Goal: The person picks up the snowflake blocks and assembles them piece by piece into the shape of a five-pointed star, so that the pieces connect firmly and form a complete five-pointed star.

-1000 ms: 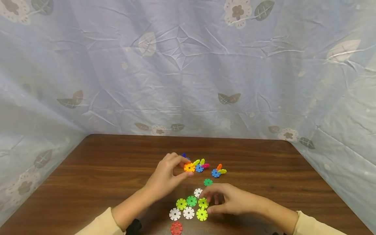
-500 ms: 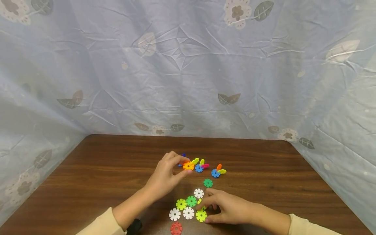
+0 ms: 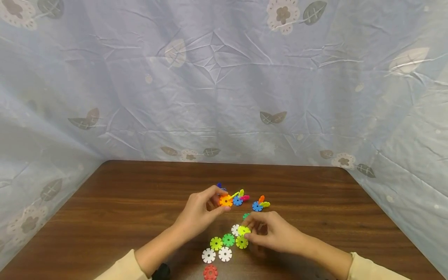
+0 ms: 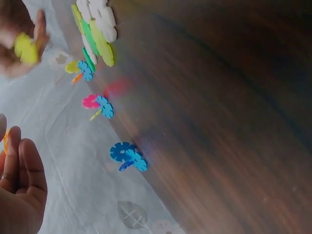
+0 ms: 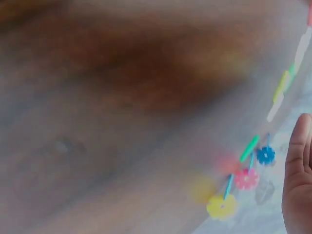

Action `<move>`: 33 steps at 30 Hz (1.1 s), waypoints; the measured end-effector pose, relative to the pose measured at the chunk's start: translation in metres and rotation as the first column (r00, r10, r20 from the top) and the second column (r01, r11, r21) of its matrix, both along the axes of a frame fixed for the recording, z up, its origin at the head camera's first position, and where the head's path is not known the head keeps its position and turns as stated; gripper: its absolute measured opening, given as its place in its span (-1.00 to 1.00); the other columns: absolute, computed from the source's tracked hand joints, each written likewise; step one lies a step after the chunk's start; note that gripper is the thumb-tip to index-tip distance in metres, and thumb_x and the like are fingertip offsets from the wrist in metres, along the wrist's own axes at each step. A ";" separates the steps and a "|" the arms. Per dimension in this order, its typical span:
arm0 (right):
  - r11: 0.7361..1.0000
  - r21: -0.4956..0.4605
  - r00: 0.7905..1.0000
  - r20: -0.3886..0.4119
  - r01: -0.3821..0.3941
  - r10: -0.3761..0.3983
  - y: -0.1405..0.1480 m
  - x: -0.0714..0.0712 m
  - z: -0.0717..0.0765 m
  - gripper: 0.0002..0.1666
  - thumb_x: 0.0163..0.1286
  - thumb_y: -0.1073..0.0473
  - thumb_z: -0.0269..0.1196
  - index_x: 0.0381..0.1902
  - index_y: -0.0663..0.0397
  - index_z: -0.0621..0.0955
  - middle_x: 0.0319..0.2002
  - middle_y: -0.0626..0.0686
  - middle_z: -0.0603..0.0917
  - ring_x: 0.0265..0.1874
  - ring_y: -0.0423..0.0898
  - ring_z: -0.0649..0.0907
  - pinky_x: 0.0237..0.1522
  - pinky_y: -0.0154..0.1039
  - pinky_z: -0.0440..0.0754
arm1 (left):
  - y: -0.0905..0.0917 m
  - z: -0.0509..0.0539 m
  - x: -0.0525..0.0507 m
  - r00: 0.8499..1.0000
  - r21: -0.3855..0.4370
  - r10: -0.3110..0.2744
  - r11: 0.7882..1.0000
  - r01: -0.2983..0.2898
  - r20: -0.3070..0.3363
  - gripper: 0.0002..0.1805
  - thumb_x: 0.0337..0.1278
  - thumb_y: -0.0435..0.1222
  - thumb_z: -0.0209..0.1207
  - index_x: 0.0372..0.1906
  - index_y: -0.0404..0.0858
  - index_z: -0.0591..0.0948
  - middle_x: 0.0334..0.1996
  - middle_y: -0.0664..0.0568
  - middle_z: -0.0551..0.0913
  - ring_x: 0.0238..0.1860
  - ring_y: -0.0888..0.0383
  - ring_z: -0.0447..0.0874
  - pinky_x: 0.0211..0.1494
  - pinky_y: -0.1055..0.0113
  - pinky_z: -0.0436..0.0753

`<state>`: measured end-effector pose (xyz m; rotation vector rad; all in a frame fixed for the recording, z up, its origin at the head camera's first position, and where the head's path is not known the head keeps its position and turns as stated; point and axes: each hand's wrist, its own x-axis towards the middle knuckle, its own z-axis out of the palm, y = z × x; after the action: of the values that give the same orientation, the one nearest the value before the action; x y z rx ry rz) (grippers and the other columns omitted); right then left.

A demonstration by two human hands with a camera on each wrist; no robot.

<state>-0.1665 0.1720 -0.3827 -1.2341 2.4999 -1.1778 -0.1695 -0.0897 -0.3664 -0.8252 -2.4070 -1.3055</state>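
Observation:
My left hand [image 3: 197,210] pinches an orange notched plastic disc [image 3: 226,201] between thumb and fingers, above the table. A yellow disc [image 3: 233,195] sticks out edge-on at its upper right, seemingly slotted in. In the left wrist view only an orange sliver shows beside the left hand [image 4: 24,180]. My right hand [image 3: 276,233] pinches a yellow-green disc [image 3: 244,231] raised over the loose discs; the left wrist view also shows this yellow disc [image 4: 26,48]. In the right wrist view the right hand [image 5: 298,180] is cut by the edge, its held disc out of sight.
Loose flat discs lie near me: white [image 3: 225,254], green [image 3: 228,239], yellow-green [image 3: 241,242] and red [image 3: 210,272]. Farther back stand small joined pieces with blue discs [image 3: 257,206], and a dark blue one [image 4: 122,152] beyond the left hand. A patterned cloth [image 3: 217,97] hangs around the table [image 3: 140,194].
My right hand has picked up the front yellow-green disc and moved it up and away from me. The left hand stays nearly in place, its orange piece slightly turned.

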 end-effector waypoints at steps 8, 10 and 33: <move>0.970 -0.191 0.982 0.140 0.151 -0.125 0.000 -0.007 0.014 -0.76 0.50 0.21 0.33 0.03 0.21 0.69 -0.22 0.32 0.76 -0.37 -0.16 0.77 -0.32 -0.10 0.84 | 0.006 -0.003 0.003 0.996 0.098 -0.081 0.992 0.077 0.037 -0.74 0.21 -0.32 0.45 -0.06 -0.27 0.66 -0.36 -0.04 0.80 -0.39 0.39 0.61 -0.30 0.45 0.74; 0.965 -0.214 0.980 0.162 0.149 -0.116 -0.001 -0.007 0.017 -0.76 0.51 0.22 0.31 0.04 0.23 0.68 -0.21 0.37 0.75 -0.36 -0.15 0.79 -0.29 -0.05 0.84 | 0.008 -0.004 0.004 0.994 0.112 -0.097 0.990 0.092 0.041 -0.74 0.20 -0.33 0.45 -0.07 -0.27 0.65 -0.32 -0.06 0.81 -0.38 0.39 0.62 -0.29 0.44 0.74; 0.940 -0.321 0.946 0.325 0.120 -0.010 -0.004 -0.007 0.018 -0.66 0.53 0.25 0.28 0.00 0.54 0.64 -0.28 -0.13 0.75 -0.39 -0.19 0.80 -0.21 -0.11 0.86 | 0.017 -0.004 0.007 0.961 0.276 -0.184 0.953 0.122 0.209 -0.78 0.13 -0.41 0.47 -0.14 -0.35 0.71 -0.33 -0.25 0.82 -0.41 0.39 0.66 -0.31 0.47 0.74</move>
<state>-0.1739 0.1684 -0.3643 -0.9274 2.1762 -1.7248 -0.1627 -0.0730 -0.3700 -0.8381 -2.3015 -1.8275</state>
